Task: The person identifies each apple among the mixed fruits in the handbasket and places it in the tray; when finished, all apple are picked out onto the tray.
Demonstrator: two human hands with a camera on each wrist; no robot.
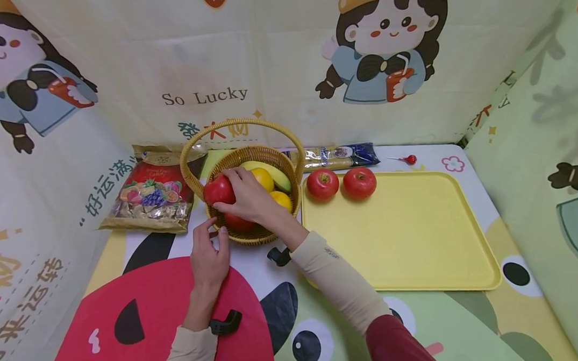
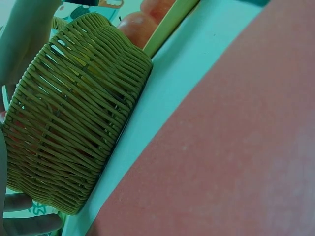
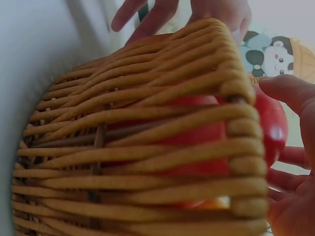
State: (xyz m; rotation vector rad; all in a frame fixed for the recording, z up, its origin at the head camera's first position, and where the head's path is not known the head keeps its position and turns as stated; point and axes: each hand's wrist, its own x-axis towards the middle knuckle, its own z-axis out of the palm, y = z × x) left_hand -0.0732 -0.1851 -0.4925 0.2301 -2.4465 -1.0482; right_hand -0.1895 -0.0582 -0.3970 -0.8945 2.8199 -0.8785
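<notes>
My right hand (image 1: 251,195) reaches over a wicker basket (image 1: 250,240) and holds a red apple (image 1: 218,190) at the basket's left rim. Thumb and fingers curl round the apple, seen past the wicker rim in the right wrist view. Inside the basket lie another red fruit (image 1: 238,222), partly under my right hand, two round yellow fruits (image 1: 263,179) and a banana (image 1: 281,179). My left hand (image 1: 210,259) is by the basket's front left side, its fingers loosely bent at the rim; fingers (image 2: 32,225) show beside the wicker in the left wrist view.
A yellow tray (image 1: 403,235) lies right of the basket, with two red apples (image 1: 322,184) at its back left corner. A candy bag (image 1: 149,194) stands at left. Behind are a long noodle packet (image 1: 338,157) and a small red lollipop (image 1: 410,159). The basket handle (image 1: 240,122) arches upright.
</notes>
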